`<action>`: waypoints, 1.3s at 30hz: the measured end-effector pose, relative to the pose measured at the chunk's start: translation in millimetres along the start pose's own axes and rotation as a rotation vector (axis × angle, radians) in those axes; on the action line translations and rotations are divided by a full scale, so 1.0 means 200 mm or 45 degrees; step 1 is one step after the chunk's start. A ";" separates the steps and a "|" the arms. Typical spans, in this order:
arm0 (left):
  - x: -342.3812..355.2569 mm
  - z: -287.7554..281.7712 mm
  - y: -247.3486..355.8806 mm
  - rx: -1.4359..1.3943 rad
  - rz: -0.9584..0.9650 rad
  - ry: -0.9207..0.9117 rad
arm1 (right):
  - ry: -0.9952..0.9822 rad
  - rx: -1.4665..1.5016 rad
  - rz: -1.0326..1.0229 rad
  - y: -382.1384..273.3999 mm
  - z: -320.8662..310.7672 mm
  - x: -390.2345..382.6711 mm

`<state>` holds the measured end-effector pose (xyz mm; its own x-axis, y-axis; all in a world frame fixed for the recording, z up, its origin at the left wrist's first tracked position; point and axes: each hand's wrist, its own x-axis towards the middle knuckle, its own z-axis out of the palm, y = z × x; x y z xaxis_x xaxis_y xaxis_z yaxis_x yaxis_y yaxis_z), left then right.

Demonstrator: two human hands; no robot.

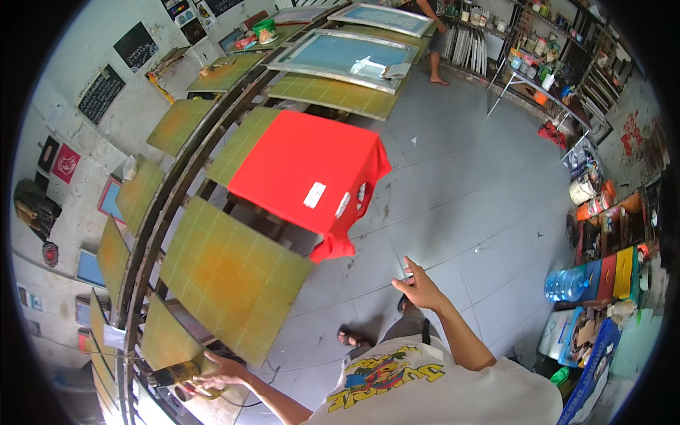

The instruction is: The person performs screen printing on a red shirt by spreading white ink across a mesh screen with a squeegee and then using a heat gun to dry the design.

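My left hand (225,371) is low on the left, at a black and yellow tool with a cord that looks like a heat gun (172,374). Its fingers are about the handle, which they partly hide. Above the floor, right of centre, my right hand (421,287) holds nothing, its index finger stretched out and the others loosely bent. Ahead of me a red T-shirt (301,166) lies over a flat board, its loose edge hanging off the near right side. A white label shows on the cloth. Closer to me is a bare yellow-green board (230,273).
Several boards line a long dark rail (152,234) on the left. Blue-meshed screen frames (340,57) lie at the far end, near another person's leg (435,60). Grey tiled floor (453,191) stretches right, toward a water bottle (567,285) and cluttered shelves.
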<state>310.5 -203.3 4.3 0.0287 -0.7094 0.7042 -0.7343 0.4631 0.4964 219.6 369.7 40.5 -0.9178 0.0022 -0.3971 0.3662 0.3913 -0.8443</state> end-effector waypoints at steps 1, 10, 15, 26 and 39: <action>-0.11 0.00 0.13 -0.120 -0.057 -0.123 | 0.036 -0.045 -0.016 0.03 -0.11 0.05; -0.90 -0.06 1.56 -0.532 0.457 -0.646 | 0.390 -0.302 -0.174 0.21 -1.15 0.45; -1.45 -0.24 2.28 -1.135 0.198 -1.205 | 0.480 -0.240 -0.208 0.17 -1.50 0.65; -2.29 0.02 3.36 -1.388 0.078 -1.716 | 0.516 -0.826 -0.567 -0.15 -1.91 1.64; -2.53 0.35 4.32 -1.281 0.215 -1.682 | 0.365 -1.519 -1.435 -0.90 -2.18 3.32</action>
<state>-385.5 519.4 41.0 -0.9387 -0.3074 0.1561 0.0454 0.3385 0.9399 -522.1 701.0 86.2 -0.6689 -0.6461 0.3676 -0.6464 0.7498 0.1417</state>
